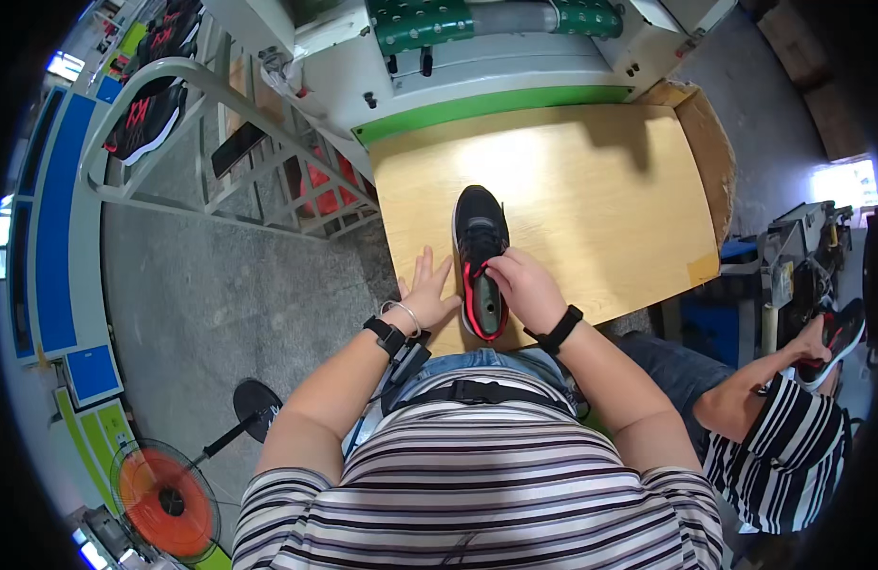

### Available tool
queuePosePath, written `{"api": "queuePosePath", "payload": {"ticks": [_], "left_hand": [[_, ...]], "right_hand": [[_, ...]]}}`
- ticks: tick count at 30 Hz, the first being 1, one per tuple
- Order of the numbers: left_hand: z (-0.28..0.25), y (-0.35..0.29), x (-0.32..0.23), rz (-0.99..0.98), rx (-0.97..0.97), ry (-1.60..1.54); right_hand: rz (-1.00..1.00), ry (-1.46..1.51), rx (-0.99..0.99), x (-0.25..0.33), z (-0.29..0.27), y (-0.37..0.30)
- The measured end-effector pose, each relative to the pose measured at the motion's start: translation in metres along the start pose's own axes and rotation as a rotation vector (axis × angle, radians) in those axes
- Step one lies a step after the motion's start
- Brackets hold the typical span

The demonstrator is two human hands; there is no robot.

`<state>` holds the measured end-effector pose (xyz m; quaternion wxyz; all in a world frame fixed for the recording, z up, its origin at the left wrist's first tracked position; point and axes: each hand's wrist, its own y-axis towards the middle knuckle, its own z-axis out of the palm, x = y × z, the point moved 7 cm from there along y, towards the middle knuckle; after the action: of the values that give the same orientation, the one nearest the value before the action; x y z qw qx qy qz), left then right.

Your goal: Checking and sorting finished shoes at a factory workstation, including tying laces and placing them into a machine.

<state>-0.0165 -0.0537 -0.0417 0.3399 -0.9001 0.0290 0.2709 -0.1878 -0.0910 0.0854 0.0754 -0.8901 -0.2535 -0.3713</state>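
A black sneaker (481, 233) with a red lining lies on the wooden tabletop, toe pointing away from me. A dark green shoe last (487, 306) with a small hole in it fills the shoe's opening. My right hand (526, 293) comes from the right, its fingers pinched at the collar by the tongue. What exactly lies between those fingertips is too small to make out. To the left of the shoe, my left hand (427, 292) is open, fingers spread over the table's edge, thumb close to the shoe's side.
The wooden tabletop (600, 209) ends at a white machine (496, 81) with a green roller. A metal rack (211, 204) with more sneakers stands left, and an orange fan (168, 499) lower left. Cardboard (709, 152) edges the right side. A co-worker (781, 437) holds a shoe at far right.
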Motion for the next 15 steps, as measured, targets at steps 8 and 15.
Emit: {"api": "queuePosePath", "payload": {"ticks": [8,15], "left_hand": [[-0.001,-0.042,0.05,0.11,-0.134,-0.311],[-0.016,-0.128,0.157,-0.087,-0.303,-0.272]], "right_hand": [[-0.005,-0.148,0.007,0.042,-0.001,-0.007],[0.208,-0.374,-0.008,0.028,0.007,0.037]]}}
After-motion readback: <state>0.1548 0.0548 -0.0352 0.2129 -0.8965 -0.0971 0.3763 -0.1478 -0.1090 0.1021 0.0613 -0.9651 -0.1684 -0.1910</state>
